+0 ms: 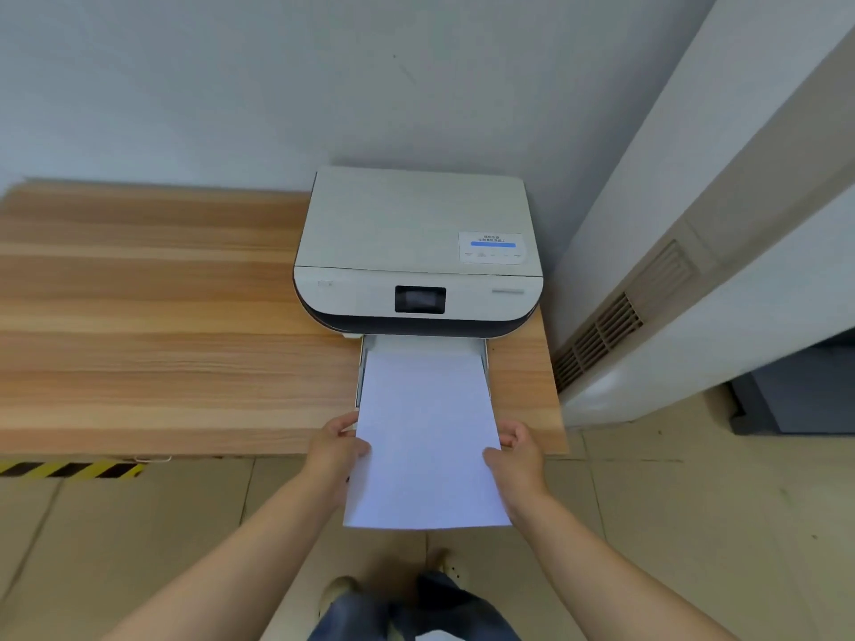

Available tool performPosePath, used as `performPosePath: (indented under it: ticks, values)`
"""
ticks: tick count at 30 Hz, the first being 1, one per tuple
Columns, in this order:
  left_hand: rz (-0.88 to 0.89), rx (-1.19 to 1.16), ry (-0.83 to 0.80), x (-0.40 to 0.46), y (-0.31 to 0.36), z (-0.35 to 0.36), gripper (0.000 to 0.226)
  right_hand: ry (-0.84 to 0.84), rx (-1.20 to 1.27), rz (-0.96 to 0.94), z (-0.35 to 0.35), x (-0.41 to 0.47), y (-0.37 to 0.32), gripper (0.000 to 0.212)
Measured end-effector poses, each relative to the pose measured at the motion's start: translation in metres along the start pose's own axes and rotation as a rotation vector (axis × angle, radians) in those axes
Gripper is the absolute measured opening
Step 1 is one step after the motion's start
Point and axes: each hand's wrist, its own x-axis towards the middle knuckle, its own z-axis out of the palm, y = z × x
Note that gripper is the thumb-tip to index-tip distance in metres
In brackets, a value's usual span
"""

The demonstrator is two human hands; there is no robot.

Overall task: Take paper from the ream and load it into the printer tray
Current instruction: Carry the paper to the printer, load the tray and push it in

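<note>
A person feeds a sheaf of white paper point(425, 437) into the pulled-out tray point(485, 358) of a white printer point(416, 252) standing at the far right of a wooden counter point(162, 316). The left hand point(335, 448) and right hand point(516, 448) each pinch a long edge of the sheaf, thumbs on top and fingers underneath. The far end of the paper lies inside the tray, between its side rails; the near half hangs out past the counter edge, over the floor. The ream itself is out of view. Done well, the step calls for keeping the sheaf flat and square to the rails, both hands pushing evenly so neither corner leads, then sliding it in until it meets the stop. Whether the far edge already touches that stop cannot be told from here. A skewed push risks buckling the stack or jamming a corner.
</note>
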Motion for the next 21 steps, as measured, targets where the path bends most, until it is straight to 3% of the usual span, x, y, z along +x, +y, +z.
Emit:
performPosePath:
  ticks: [7, 21]
  values:
    - [-0.005, -0.032, 0.057, 0.006, -0.006, 0.003, 0.045, -0.011, 0.013, 0.037, -0.003, 0.012, 0.006, 0.038]
    - [0.060, 0.023, 0.068, 0.007, -0.006, -0.008, 0.049, 0.026, 0.070, 0.034, 0.012, 0.035, 0.001, 0.040]
